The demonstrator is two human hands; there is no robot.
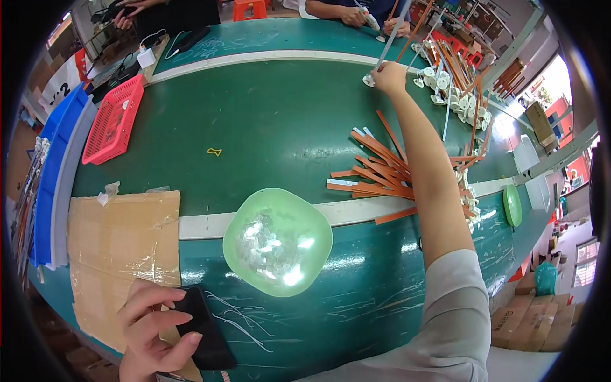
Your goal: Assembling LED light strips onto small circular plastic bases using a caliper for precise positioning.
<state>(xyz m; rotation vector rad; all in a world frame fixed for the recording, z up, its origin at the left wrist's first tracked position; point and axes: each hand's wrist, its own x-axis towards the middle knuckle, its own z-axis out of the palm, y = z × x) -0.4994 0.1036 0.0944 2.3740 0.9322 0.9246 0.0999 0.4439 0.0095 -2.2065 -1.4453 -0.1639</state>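
Note:
My right hand [389,77] reaches far across the green table, its fingers closed on a long pale strip [393,35] that stands tilted on a round white foot [369,80]. Just right of it are many white round-footed pieces [439,79] with orange and white strips rising from them. Beneath my right forearm lies a fanned pile of flat orange strips [382,172]. My left hand [153,326] hovers at the near left, fingers bent and apart with nothing visible between them. It partly overlaps a black phone-like slab [207,334] and a cardboard sheet [124,235].
A green bowl [232,235] of small clear pieces sits front centre. Thin white ties [245,318] lie nearby. At left are a red basket [95,153] and blue bin [54,172]. A small green dish [512,205] is at right. Across the table, another person's hands [354,17] work.

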